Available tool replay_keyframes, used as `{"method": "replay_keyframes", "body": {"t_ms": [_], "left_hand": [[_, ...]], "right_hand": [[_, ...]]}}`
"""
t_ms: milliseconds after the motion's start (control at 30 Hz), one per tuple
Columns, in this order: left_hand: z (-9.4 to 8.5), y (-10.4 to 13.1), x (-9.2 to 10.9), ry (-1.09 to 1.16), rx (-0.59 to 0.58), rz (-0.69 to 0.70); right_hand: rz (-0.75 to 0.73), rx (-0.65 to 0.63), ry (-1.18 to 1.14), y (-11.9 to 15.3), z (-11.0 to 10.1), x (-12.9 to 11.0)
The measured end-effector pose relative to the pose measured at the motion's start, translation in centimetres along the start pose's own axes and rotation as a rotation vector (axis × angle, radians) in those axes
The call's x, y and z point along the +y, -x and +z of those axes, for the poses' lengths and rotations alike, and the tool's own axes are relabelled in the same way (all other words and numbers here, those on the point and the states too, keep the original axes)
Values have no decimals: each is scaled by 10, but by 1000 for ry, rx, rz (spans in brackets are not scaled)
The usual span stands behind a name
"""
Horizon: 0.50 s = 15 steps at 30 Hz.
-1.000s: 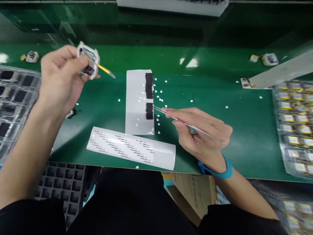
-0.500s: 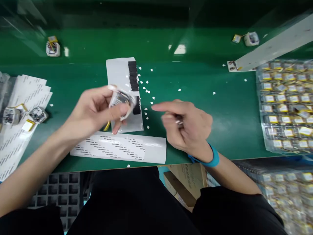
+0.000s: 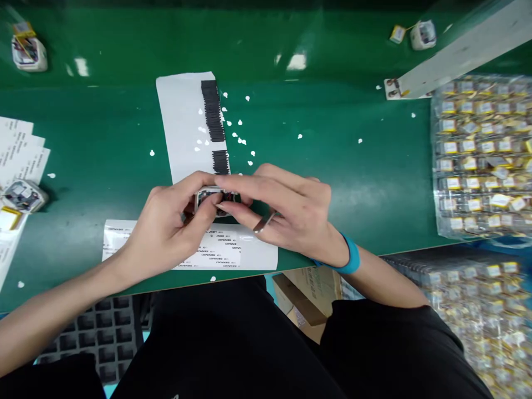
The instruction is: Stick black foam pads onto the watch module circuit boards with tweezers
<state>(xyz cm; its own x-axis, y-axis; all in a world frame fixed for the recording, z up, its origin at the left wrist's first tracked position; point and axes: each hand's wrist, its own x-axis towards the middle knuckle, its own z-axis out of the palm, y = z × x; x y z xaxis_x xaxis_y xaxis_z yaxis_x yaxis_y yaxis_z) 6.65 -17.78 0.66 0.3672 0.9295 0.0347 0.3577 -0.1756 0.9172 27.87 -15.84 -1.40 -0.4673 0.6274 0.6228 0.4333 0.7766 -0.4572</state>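
My left hand (image 3: 166,230) grips a small white device housing (image 3: 214,200) just above the green table's front edge. My right hand (image 3: 286,213) meets it from the right, fingertips pressed on the housing's top, with metal tweezers (image 3: 264,223) tucked in the palm. Behind the hands lies a white backing sheet (image 3: 183,124) carrying black foam strips (image 3: 213,117). A printed label sheet (image 3: 230,252) lies under my hands.
Clear trays of small yellow-tagged parts (image 3: 482,155) fill the right side. Other white housings sit at far left (image 3: 28,52), left edge (image 3: 22,195) and far right (image 3: 423,34). A white rail (image 3: 461,55) crosses the top right. White paper bits (image 3: 241,138) scatter mid-table. A black grid tray (image 3: 103,327) sits below the table edge.
My left hand brought the housing down from the upper left to the table's front. My right hand left the foam strips, tucked the tweezers away and closed onto the housing.
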Motion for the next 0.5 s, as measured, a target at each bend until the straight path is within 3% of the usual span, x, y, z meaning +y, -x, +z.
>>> {"method": "replay_keyframes", "body": {"t_ms": [100, 233, 500], "left_hand": [[0, 3, 1, -84, 34, -15], [0, 5, 2, -11, 87, -58], [2, 12, 3, -43, 67, -40]], "right_hand": [[-6, -10, -5, -1, 0, 0], [31, 1, -34, -2, -1, 0], [-8, -39, 3, 1, 2, -1]]}}
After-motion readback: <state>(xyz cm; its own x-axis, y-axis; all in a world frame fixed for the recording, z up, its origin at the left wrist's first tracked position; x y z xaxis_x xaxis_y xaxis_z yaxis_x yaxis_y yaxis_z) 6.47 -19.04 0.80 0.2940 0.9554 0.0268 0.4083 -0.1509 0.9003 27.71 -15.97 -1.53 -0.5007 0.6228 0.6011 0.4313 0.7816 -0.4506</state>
